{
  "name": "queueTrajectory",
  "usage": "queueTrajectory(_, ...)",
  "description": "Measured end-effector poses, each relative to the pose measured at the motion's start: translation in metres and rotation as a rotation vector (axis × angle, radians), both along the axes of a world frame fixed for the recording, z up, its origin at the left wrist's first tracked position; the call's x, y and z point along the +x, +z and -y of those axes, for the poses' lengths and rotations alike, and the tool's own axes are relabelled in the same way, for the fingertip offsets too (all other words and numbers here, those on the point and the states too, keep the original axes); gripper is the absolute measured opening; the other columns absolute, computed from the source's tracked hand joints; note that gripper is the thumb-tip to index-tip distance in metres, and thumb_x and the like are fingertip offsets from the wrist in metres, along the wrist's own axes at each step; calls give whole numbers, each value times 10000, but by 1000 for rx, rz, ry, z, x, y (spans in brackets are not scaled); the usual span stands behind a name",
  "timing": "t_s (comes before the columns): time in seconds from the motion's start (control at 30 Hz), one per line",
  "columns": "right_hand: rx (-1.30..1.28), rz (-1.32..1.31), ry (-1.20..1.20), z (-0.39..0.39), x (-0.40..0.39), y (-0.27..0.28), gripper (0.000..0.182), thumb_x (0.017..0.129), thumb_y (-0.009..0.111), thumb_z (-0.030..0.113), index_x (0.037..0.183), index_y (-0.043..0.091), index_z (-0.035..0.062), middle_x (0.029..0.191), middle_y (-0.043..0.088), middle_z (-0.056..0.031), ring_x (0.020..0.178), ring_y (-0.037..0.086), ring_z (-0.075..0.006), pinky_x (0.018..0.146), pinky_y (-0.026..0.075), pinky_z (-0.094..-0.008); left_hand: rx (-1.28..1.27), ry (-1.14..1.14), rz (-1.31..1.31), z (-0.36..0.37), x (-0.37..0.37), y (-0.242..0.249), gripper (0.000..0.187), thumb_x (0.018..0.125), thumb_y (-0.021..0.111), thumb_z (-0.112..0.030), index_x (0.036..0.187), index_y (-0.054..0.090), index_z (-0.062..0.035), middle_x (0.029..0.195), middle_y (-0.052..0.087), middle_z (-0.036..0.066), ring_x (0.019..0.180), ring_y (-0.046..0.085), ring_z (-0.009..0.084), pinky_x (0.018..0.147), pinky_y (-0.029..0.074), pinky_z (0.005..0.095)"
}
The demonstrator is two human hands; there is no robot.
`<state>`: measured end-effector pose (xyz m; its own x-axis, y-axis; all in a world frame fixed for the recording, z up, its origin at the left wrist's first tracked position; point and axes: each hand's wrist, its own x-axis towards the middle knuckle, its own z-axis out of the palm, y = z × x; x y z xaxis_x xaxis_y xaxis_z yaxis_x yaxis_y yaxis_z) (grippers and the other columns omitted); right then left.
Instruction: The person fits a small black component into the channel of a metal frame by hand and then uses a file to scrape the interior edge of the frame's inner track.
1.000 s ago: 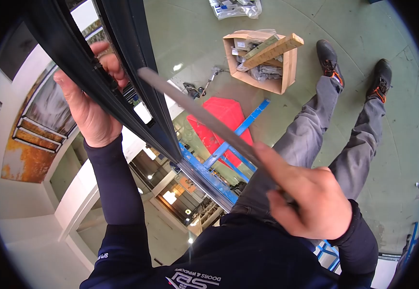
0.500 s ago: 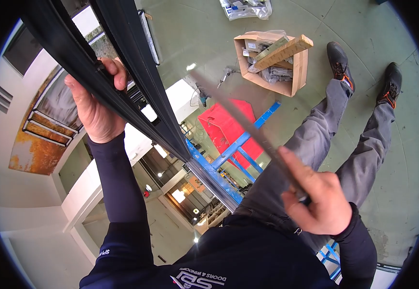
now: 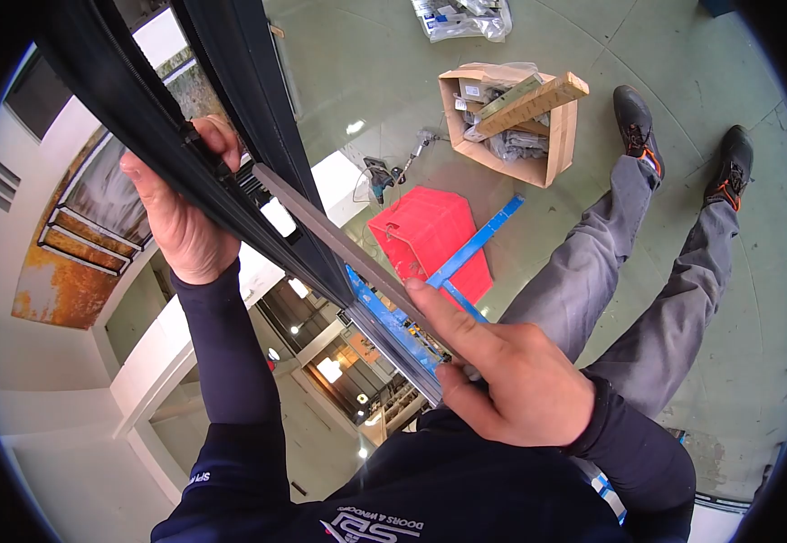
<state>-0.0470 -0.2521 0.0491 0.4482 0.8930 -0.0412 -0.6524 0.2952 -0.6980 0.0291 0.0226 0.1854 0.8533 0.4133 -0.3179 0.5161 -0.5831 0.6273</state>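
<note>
My left hand [image 3: 185, 217] is wrapped round a black window-frame profile [image 3: 145, 136], fingers over its far edge and thumb on the near side. A small dark fitting sits on the profile by those fingers; its details are hard to make out. In my right hand [image 3: 529, 385] is a long flat metal file [image 3: 344, 244], with the index finger stretched along its blade. The handle is mostly hidden in the palm. The file's tip lies at the profile, close to the left fingertips; whether it touches cannot be told.
A cardboard box [image 3: 561, 149] with profile offcuts and plastic bags stands on the floor. Nearby are a red crate [image 3: 430, 235], a power drill [image 3: 380, 176] and a blue metal stand [image 3: 479, 240]. A plastic bag [image 3: 466, 18] of parts lies farther off.
My right hand has moved left with the file, bringing its tip from open air over to the black profile. My left hand keeps its hold, nearly unmoved.
</note>
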Motion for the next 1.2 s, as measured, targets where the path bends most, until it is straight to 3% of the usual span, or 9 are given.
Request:
queueTrajectory(0.07,14,-13,-27,-1,-1,0,773,839,582,-18,1558,299,-18,927,702,-238,636,668,-381,667,564,-412,-76,-63,0,-4,1,1,654,1035,344,-648,942,603,-55,831,583,87,769,531,190,741,435,341)
queueTrajectory(0.37,-1,-17,68,5,9,0,749,837,603,-25,1538,338,-33,937,704,-240,684,699,-352,682,567,-390,31,20,-18,2,1,-2,817,972,347,-763,1022,649,-5,798,608,72,776,564,172,724,438,308)
queueTrajectory(0.47,-28,21,48,10,4,-2,759,822,627,-37,1527,348,-46,920,710,-214,682,702,-324,679,563,-377,-155,24,-54,-14,-2,3,819,970,363,-759,1080,644,2,863,636,72,819,592,163,764,466,304)
queueTrajectory(0.57,-103,59,27,24,1,7,767,807,651,-37,1518,362,-53,889,702,-185,669,693,-303,666,557,-359,-189,74,32,-13,-8,5,737,1014,392,-670,1183,608,14,1064,670,105,949,638,176,905,494,338)
queueTrajectory(0.63,-200,81,93,38,9,19,760,805,661,-23,1511,379,-46,903,694,-191,676,686,-328,664,561,-370,-85,84,68,-30,-22,23,597,1066,374,-567,1106,606,-19,1129,647,112,1024,593,221,954,453,374)
queueTrajectory(0.77,-408,140,206,63,15,42,771,797,673,-24,1507,376,-61,734,645,-161,629,673,-277,667,545,-325,214,276,67,-53,-90,67,235,1063,527,-235,1156,585,-27,1150,625,104,1040,593,183,918,482,345)
queueTrajectory(0.87,-484,204,244,74,18,55,770,800,674,-15,1503,367,-83,683,628,-135,615,667,-252,664,538,-308,248,479,49,-44,-157,87,417,995,611,-111,1367,467,11,1256,583,129,1055,610,181,932,501,327)
queueTrajectory(1.03,-526,237,288,69,28,71,762,819,676,3,1508,360,-80,706,654,-149,650,692,-258,676,542,-309,233,462,-126,-23,-231,73,508,889,720,8,1366,548,-4,1237,537,86,1033,605,132,882,527,271)
queueTrajectory(1.2,-497,249,272,60,20,65,786,845,712,64,1539,349,-9,764,660,-164,646,690,-311,654,548,-349,268,489,-56,-25,-233,43,342,919,686,19,1257,636,18,1170,577,85,901,661,113,776,544,240)
